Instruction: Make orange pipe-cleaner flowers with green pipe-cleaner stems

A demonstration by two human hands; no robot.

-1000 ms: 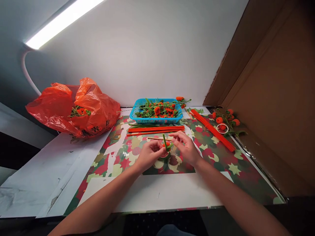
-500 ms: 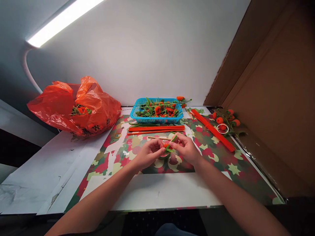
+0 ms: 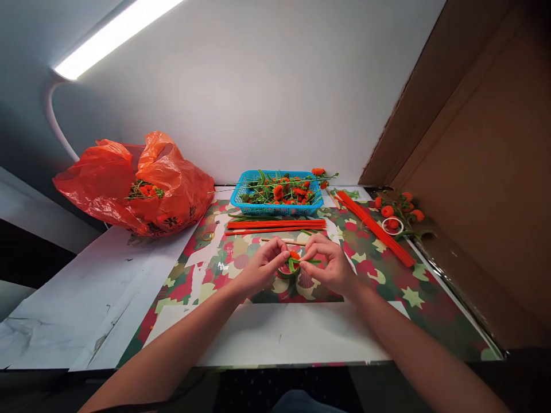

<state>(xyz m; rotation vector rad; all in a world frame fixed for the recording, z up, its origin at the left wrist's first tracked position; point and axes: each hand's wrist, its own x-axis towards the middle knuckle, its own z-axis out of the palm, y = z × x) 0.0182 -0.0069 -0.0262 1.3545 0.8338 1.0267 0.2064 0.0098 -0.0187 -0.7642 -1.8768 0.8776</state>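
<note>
Two bare hands meet above the middle of the counter, around one orange flower (image 3: 294, 254). A second ago a green strip (image 3: 293, 265) stood upright beside the bloom with the right hand (image 3: 331, 264) apart from it; now the strip is folded down low, one end pointing toward the counter's right edge. That suggests the strip is being bent or wound about the flower's base, and the joining looks only partly done. The right hand pinches the strip between thumb and forefinger. The left hand (image 3: 264, 267) has its thumb and forefinger pressed together at the flower's left side and seems to hold it, though the exact grip is hidden.

Past the fingers lie a thin wooden stick (image 3: 297, 242) and a row of red sticks (image 3: 275, 224). A blue basket (image 3: 258, 209) of flowers sits at the counter's back edge; an orange plastic bag (image 3: 185, 183) slumps near the back left corner. Toward the right edge, a red bundle (image 3: 376, 229) lies aslant beside loose flowers (image 3: 417, 215).

Patchy camouflage covering dresses the counter (image 3: 447, 321), with a white sheet (image 3: 279, 330) along its front edge. Behind rises a pale wall (image 3: 258, 103), lit by a tube lamp (image 3: 116, 37); brown cardboard (image 3: 473, 172) closes off the right.
</note>
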